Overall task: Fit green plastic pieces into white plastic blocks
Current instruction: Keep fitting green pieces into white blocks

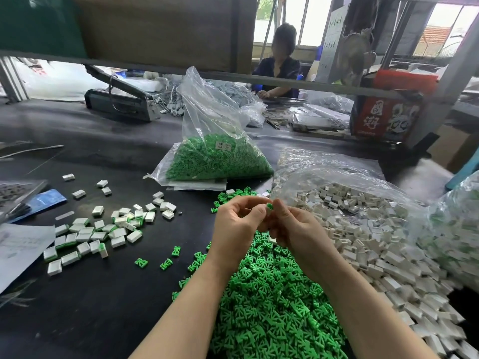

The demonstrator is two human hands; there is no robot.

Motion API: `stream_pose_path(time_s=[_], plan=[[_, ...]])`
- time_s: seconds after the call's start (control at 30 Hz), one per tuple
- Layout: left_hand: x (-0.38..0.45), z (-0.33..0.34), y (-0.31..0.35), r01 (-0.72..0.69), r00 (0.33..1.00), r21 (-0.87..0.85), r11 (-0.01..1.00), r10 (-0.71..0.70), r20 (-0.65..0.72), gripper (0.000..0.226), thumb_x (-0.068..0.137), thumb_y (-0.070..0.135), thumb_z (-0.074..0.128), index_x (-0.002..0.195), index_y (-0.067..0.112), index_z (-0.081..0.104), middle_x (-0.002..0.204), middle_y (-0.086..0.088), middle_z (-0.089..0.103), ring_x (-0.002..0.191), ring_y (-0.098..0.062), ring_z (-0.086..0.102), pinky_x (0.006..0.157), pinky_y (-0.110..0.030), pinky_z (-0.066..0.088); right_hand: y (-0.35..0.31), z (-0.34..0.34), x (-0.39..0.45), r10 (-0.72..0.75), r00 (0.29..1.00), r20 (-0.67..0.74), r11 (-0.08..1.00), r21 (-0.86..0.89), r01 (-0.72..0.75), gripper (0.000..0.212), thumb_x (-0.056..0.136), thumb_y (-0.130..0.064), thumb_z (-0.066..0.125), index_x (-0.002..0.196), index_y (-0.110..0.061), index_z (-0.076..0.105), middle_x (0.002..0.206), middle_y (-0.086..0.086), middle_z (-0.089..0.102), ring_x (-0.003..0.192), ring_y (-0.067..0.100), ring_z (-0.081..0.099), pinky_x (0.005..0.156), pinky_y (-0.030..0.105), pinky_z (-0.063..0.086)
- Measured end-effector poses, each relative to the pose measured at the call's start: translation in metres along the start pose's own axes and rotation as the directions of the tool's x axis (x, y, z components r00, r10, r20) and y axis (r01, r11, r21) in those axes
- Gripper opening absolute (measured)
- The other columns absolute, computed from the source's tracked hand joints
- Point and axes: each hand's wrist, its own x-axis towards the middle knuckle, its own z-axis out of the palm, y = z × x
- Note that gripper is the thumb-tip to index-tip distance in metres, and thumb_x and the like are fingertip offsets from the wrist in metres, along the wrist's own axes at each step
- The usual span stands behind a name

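My left hand (pixel 237 224) and right hand (pixel 293 229) meet fingertip to fingertip above the near heap of loose green plastic pieces (pixel 272 301), the landmark for what follows. Between the fingertips sits one small green plastic piece (pixel 269 206), pinched from both sides; only its top edge shows, and my curled fingers hide whatever lies beneath it, so I cannot tell whether a white block is held with it. The heap's pieces are matte, flat and branched, with splayed prongs; its near edge is cut off by the frame. Right of the heap, glossy rectangular white plastic blocks (pixel 375 244) spill from a crumpled clear plastic bag (pixel 337 172). Left of the heap, a scatter of white blocks with green edges showing (pixel 103 229) lies on the dark matte work table (pixel 90 307), with a few stray green pieces between. Behind the heap stands a clear film bag of green pieces (pixel 217 156) bearing a small label too small to read. Far behind it, a seated person (pixel 278 71) is partly hidden by a grey metal rail (pixel 298 82).
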Motion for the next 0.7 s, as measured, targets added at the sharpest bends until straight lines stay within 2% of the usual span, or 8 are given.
stream_pose_path(time_s=[0.1,0.23,0.43,0.6,0.7], plan=[[-0.0002,-0.0004,0.0004,0.023,1.0,-0.002,1.0,-0.023,-0.011,0.012,0.09,-0.008,0.057,0.093,-0.005,0.069,0.066,-0.001,0.072,0.061,-0.008,0.069,0.056,-0.015,0.051,0.0023,0.0001,0.0006,-0.024,1.0,0.001,0.999,-0.033,0.024,0.043,0.086,-0.053,0.052,0.09,-0.015,0.072,0.073,0.001,0.07,0.061,0.008,0.05,0.054,0.022,0.036],[0.0008,0.0002,0.0003,0.04,0.998,-0.013,0.999,-0.04,-0.049,0.013,0.087,-0.009,0.057,0.088,-0.004,0.069,0.071,-0.011,0.071,0.063,-0.016,0.068,0.059,-0.023,0.055,0.004,-0.0006,0.0013,-0.056,0.998,0.024,0.997,-0.054,0.057,0.036,0.085,-0.052,0.054,0.084,-0.023,0.075,0.071,-0.003,0.069,0.057,0.003,0.049,0.051,0.017,0.037],[0.0002,0.0025,0.0026,0.033,0.998,-0.049,0.998,-0.036,-0.055,0.02,0.084,-0.014,0.058,0.081,-0.001,0.071,0.067,-0.011,0.069,0.059,-0.016,0.064,0.055,-0.023,0.054,0.0061,-0.0043,0.0026,-0.08,0.996,0.044,0.992,-0.095,0.083,0.044,0.086,-0.049,0.053,0.095,-0.01,0.07,0.069,-0.004,0.067,0.057,0.003,0.048,0.052,0.017,0.038],[-0.0001,0.0029,0.0033,0.072,0.996,-0.089,0.993,-0.076,-0.049,0.02,0.083,-0.017,0.055,0.081,-0.004,0.071,0.062,-0.019,0.064,0.048,-0.024,0.054,0.044,-0.028,0.046,0.0069,-0.0042,0.0017,-0.088,0.99,0.106,0.976,-0.19,0.107,0.041,0.093,-0.048,0.043,0.089,-0.017,0.069,0.071,0.002,0.069,0.057,0.004,0.05,0.052,0.017,0.039],[0.0002,0.0019,0.003,0.082,0.996,-0.083,0.993,-0.085,-0.033,0.024,0.082,-0.017,0.054,0.079,-0.002,0.071,0.055,-0.016,0.061,0.041,-0.023,0.051,0.042,-0.028,0.041,0.0096,-0.0031,0.0026,-0.105,0.986,0.126,0.978,-0.166,0.126,0.052,0.095,-0.048,0.038,0.102,-0.006,0.068,0.067,0.001,0.067,0.056,0.004,0.05,0.052,0.015,0.038]])
